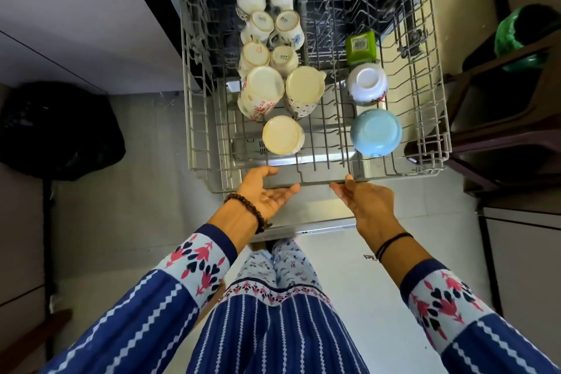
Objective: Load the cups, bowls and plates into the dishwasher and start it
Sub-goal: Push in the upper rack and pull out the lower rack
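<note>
The dishwasher's grey wire rack (315,183) is pulled out below me. Several cream cups stand upside down in its left half, the nearest one (282,135) close to the front rail. On the right sit an upturned white bowl (366,85), an upturned blue bowl (375,132) and a green square container (360,43). My left hand (264,191) is at the front rail, palm up, thumb above the wire and fingers spread below it. My right hand (362,202) touches the same rail with its fingertips. Neither hand holds a dish.
The open dishwasher door (321,223) lies under the rack, just ahead of my legs. A black bag (60,130) sits on the floor to the left. A dark wooden stand (501,118) with a green item (528,36) crowds the right side.
</note>
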`<act>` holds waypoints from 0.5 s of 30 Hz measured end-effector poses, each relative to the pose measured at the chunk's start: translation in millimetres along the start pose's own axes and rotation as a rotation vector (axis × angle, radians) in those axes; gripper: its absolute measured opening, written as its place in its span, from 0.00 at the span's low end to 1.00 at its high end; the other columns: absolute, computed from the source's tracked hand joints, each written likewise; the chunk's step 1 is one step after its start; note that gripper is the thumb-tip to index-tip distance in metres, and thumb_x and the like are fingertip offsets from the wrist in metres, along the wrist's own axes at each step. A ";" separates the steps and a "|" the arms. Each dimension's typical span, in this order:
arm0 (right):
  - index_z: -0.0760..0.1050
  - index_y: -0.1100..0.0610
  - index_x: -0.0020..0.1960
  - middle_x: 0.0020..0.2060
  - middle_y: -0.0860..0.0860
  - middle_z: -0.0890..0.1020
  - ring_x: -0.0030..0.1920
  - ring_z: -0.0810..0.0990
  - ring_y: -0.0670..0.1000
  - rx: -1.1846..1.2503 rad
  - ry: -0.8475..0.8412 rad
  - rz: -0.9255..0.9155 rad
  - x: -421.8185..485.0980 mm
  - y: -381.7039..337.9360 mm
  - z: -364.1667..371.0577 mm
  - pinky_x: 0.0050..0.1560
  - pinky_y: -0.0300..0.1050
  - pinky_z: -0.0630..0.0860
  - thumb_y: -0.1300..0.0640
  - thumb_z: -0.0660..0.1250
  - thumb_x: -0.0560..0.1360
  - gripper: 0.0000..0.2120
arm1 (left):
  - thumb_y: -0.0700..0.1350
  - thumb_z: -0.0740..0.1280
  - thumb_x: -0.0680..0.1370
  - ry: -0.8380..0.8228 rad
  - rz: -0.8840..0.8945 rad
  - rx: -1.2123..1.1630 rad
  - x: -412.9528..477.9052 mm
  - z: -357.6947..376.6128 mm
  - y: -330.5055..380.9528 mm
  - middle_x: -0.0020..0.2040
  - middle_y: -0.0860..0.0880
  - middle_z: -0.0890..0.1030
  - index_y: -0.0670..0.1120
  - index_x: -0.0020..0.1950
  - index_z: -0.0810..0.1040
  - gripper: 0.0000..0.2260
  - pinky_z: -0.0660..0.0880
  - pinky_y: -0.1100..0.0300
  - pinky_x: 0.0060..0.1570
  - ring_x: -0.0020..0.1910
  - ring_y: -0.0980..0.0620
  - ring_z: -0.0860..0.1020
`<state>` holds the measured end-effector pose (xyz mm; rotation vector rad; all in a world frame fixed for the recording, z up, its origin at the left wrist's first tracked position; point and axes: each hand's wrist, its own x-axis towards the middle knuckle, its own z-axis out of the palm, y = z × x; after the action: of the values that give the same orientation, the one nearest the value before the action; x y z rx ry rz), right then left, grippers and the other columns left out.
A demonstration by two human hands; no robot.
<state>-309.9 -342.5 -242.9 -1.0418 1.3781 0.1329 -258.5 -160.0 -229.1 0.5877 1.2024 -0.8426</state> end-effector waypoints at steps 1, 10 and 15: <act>0.77 0.69 0.44 0.33 0.59 0.85 0.38 0.86 0.57 -0.015 0.013 -0.009 1.7 -1.7 0.4 0.49 0.47 0.83 0.67 0.69 0.77 0.05 | 0.36 0.65 0.78 0.001 -0.017 -0.003 0.8 2.5 1.2 0.63 0.28 0.71 0.36 0.67 0.65 0.19 0.80 0.44 0.36 0.59 0.33 0.77; 0.76 0.68 0.39 0.33 0.60 0.84 0.42 0.85 0.59 -0.137 -0.080 -0.149 27.4 -60.2 55.1 0.53 0.50 0.82 0.67 0.64 0.81 0.12 | 0.40 0.64 0.79 -0.085 0.073 -0.030 12.3 49.3 62.0 0.64 0.27 0.70 0.36 0.69 0.67 0.20 0.80 0.47 0.42 0.56 0.34 0.78; 0.76 0.70 0.41 0.42 0.67 0.83 0.43 0.85 0.60 -0.136 -0.182 -0.181 41.1 -102.2 85.6 0.47 0.48 0.84 0.71 0.59 0.81 0.12 | 0.39 0.65 0.78 -0.130 0.147 -0.039 20.4 80.0 98.2 0.62 0.27 0.72 0.39 0.69 0.66 0.20 0.79 0.44 0.43 0.57 0.32 0.77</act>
<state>-172.1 -364.0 -237.2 -1.2315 1.1167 0.1849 -130.8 -171.2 -230.3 0.5732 1.0420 -0.7206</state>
